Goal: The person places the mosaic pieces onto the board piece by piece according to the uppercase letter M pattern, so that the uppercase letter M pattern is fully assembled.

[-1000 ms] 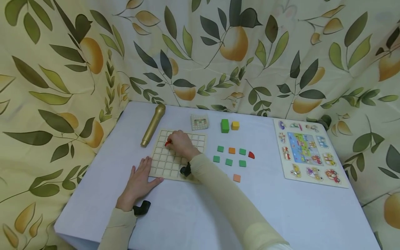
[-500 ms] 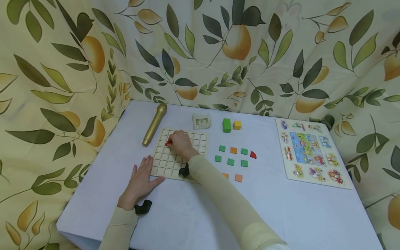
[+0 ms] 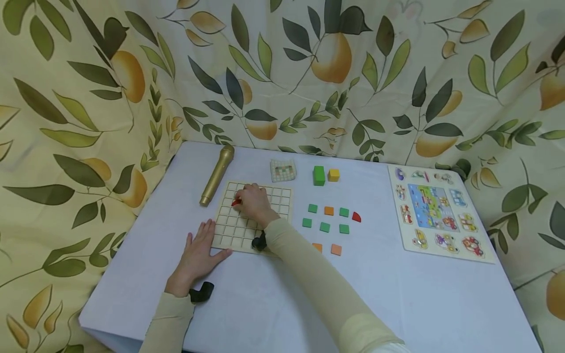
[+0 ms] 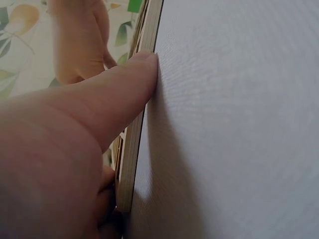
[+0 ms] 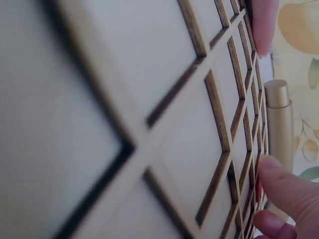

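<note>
A wooden grid board [image 3: 238,230] lies on the pale table [image 3: 273,304]. My right hand [image 3: 243,200] rests over its far left cells and pinches a small red piece [image 3: 236,202] down against the board. In the right wrist view a fingertip [image 5: 284,186] touches a red sliver [image 5: 257,188] on the grid board [image 5: 164,99]. My left hand [image 3: 204,241] lies flat on the table at the board's near left corner. In the left wrist view its thumb [image 4: 134,79] presses against the board's edge [image 4: 133,159].
A gold microphone [image 3: 217,174] lies left of the board. Beyond it are a small patterned card [image 3: 283,170], a green block [image 3: 318,175] and a yellow block [image 3: 333,175]. Green and orange tiles [image 3: 324,227] and a red quarter-round [image 3: 356,217] lie right of it. A vehicle puzzle [image 3: 434,211] sits far right.
Both hands keep their places on the board; only the head view has shifted slightly.
</note>
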`<state>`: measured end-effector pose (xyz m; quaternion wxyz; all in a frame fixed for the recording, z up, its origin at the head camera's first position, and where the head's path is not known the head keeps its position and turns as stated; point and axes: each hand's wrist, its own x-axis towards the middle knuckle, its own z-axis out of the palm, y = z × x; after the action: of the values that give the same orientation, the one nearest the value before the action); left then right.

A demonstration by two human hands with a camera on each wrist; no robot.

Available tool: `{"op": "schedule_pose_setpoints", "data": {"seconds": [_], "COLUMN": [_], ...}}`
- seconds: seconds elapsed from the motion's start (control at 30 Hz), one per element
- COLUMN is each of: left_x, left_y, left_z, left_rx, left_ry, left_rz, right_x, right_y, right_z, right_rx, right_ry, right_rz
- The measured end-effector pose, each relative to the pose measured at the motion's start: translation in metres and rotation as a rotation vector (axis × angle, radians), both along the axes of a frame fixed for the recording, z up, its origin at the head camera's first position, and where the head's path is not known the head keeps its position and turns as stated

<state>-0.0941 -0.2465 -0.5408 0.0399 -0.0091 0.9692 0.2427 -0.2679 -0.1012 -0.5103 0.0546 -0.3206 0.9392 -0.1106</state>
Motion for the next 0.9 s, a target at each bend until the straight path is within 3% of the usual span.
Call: {"op": "schedule_pose_setpoints", "data": {"seconds": [0.3,0.53,0.9], "left_x": [0.003,0.001,0.001], "left_y": [0.001,-0.001,0.003], "left_z": [0.004,0.001,-0.001], "left_rx": [0.022,0.025,0.021], "left_ry": [0.012,0.003,0.016], "left_rz": [0.012,0.014,0.000], "right_x": [-0.010,-0.023,-0.030], "right_y": [0.038,0.087,0.176], "right_z": [0.009,0.015,0.027], "right_rx": [-0.119,-0.253,-0.207], "right_ry": [0.005,-0.042,-0.096], "right_rz": [0.028,-0.021,-0.146]}}
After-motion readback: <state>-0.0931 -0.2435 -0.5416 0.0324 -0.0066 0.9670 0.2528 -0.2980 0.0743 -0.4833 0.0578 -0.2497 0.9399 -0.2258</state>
